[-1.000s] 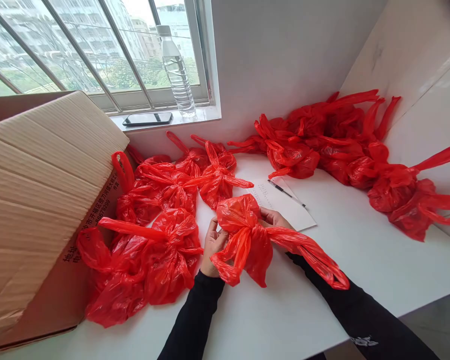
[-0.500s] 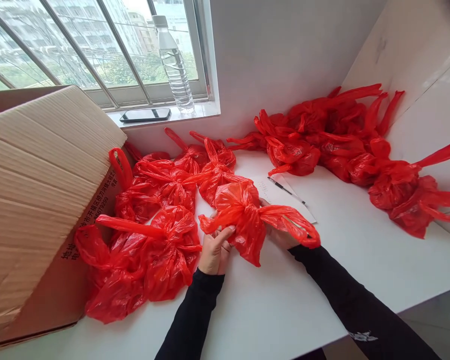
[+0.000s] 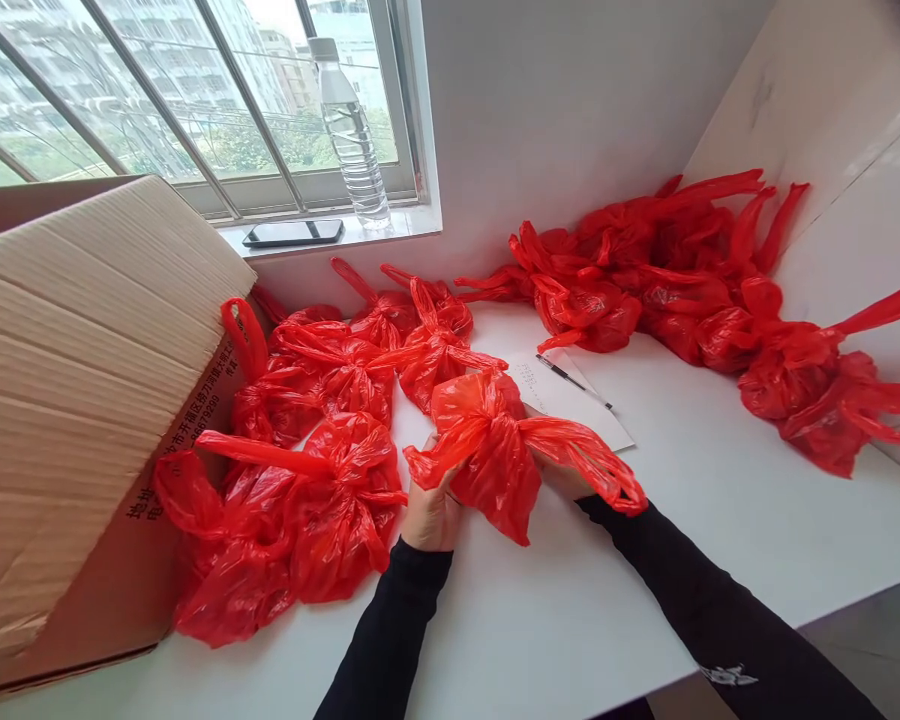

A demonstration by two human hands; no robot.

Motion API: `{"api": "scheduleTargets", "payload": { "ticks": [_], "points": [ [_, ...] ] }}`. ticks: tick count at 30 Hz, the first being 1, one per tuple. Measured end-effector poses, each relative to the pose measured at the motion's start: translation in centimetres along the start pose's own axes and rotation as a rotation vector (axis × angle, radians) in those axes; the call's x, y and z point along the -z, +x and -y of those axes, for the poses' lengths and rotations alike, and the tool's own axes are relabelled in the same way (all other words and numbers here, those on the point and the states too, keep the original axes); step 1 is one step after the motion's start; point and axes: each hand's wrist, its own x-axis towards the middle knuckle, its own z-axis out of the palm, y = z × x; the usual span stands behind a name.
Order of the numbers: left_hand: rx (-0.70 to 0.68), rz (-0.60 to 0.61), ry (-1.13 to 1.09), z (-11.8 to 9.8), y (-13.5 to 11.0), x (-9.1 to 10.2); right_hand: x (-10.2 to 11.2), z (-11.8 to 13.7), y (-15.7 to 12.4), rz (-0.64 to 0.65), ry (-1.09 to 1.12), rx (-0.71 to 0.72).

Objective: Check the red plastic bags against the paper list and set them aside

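Observation:
A knotted red plastic bag (image 3: pixel 495 450) is held between my two hands, above the white table (image 3: pixel 540 610). My left hand (image 3: pixel 429 515) grips its left side, with the fingers partly under the plastic. On the other side, my right hand (image 3: pixel 559 475) supports the bag from behind and below; most of its fingers are hidden by the bag. Its two loop handles hang out left and right of the knot. What the bag contains cannot be seen. Close to my left hand lies another tied red bag (image 3: pixel 345 510).
More red bags (image 3: pixel 682 290) are heaped along the wall at the right. At the left stands a cardboard box (image 3: pixel 82 400). A pen (image 3: pixel 574 380) lies on a sheet of paper (image 3: pixel 607 428). The windowsill bears a water bottle (image 3: pixel 354 150) and a phone (image 3: pixel 292 233).
The held bag has tipped slightly and shifted a little down and right. My left thumb, visible on top before, is now covered by the bag's handle.

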Motion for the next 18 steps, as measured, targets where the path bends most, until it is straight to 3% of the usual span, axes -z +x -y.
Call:
{"api": "scheduleTargets", "payload": {
  "ticks": [4,8,18],
  "points": [
    [-0.040,-0.080,-0.071,-0.7,0.1,-0.5,-0.2,-0.2,-0.1,0.097,0.072,-0.060],
    [-0.063,-0.078,-0.129,-1.2,0.3,-0.6,-0.5,0.4,0.1,0.225,0.078,-0.098],
    [-0.171,0.053,-0.154,-0.1,0.2,-0.1,-0.9,1.1,-0.1,0.185,0.032,-0.098]
  ]
}}
